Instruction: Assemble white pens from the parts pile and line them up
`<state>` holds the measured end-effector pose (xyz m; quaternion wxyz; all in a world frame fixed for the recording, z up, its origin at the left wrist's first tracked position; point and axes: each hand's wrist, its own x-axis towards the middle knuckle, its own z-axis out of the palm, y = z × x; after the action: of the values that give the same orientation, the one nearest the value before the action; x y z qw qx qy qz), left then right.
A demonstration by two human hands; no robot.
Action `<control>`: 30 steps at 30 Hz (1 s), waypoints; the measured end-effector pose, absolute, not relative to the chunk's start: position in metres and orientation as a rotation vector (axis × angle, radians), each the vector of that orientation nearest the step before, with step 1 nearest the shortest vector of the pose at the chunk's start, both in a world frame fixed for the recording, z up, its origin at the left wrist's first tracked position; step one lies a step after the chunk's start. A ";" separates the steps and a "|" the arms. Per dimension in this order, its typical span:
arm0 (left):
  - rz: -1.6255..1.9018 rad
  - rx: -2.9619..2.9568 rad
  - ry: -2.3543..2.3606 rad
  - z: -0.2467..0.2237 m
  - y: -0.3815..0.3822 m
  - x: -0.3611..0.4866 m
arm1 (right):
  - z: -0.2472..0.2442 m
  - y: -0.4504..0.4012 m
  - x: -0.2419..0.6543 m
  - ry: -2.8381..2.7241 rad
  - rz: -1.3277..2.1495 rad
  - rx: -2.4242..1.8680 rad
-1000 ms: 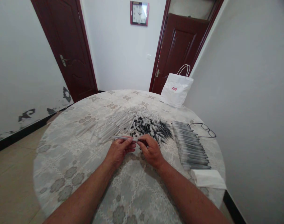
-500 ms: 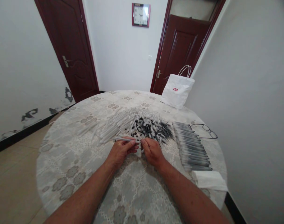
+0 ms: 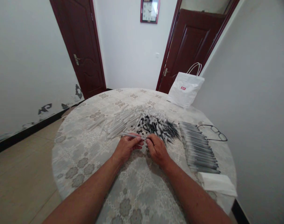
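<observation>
A slim pen [image 3: 130, 135] with a pale barrel is held level above the patterned tablecloth. My left hand [image 3: 128, 147] pinches its barrel between thumb and fingers. At the pen's right end, the closed thumb and fingers of my right hand [image 3: 158, 150] meet it; any small part inside them is hidden. Just beyond my hands lie a heap of white pen barrels [image 3: 125, 122], a mixed heap of black and white pen parts [image 3: 156, 127] with thin dark refills, and several tiny black pieces [image 3: 140, 132].
To the right is a long row of pens [image 3: 199, 149] laid side by side. Eyeglasses [image 3: 217, 134] rest beyond it, and a folded white cloth or paper [image 3: 217, 183] lies at its near end. A white paper bag [image 3: 185, 90] stands at the round table's far right edge.
The whole view has shifted, so the table and things on it appear slightly farther right. Both hands stay together on the pen, with little change in grip.
</observation>
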<state>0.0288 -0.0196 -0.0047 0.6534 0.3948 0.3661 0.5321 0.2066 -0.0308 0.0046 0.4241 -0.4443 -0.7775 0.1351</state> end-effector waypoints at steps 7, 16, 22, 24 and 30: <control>1.201 0.903 0.823 -0.002 -0.021 0.030 | 0.003 -0.031 0.209 -1.879 0.502 -1.169; 1.216 0.901 0.817 -0.004 -0.021 0.030 | 0.003 -0.033 0.209 -1.950 0.373 -1.114; 1.189 0.910 0.819 -0.002 -0.023 0.031 | 0.003 -0.033 0.209 -1.938 0.540 -1.183; 1.185 0.916 0.812 -0.002 -0.023 0.031 | 0.002 -0.033 0.209 -1.894 0.629 -1.188; 1.215 0.896 0.814 -0.004 -0.023 0.031 | 0.002 -0.035 0.211 -1.869 0.557 -1.124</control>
<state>0.0306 -0.0231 -0.0038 0.6541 0.3950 0.3590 0.5359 0.2107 -0.0347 0.0017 0.4306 -0.4508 -0.7494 0.2232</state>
